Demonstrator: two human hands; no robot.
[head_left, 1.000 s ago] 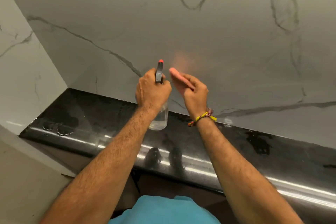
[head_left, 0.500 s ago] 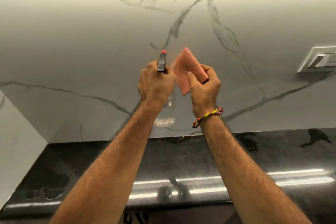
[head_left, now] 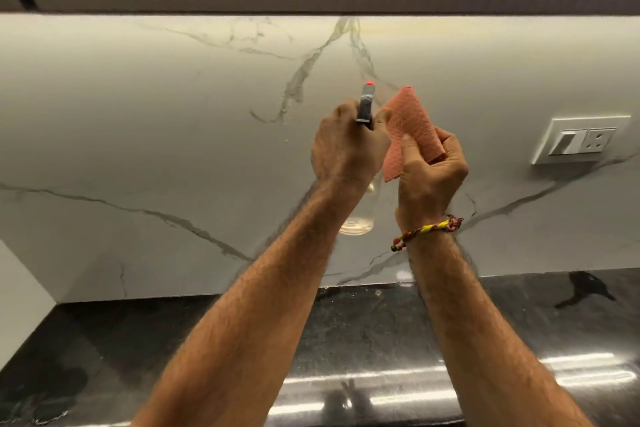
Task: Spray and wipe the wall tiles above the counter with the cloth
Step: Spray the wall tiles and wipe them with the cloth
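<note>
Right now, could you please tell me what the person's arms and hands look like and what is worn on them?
Both forearms are bare and hairy, with no sleeves or gloves in view. The left hand carries no jewellery. Below the right hand, a braided thread wristband in yellow, red and dark strands circles the wrist, ending in small red and yellow beads. No rings or watch show.

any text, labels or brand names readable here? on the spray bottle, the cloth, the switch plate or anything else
None can be read.
Spray bottle: clear body, black head with an orange tip, no label showing; the left hand covers most of it.
Cloth in the right hand: plain pink waffle texture, no print.
Switch plate on the wall tiles: white, no markings visible.
Counter: no writing.
</note>
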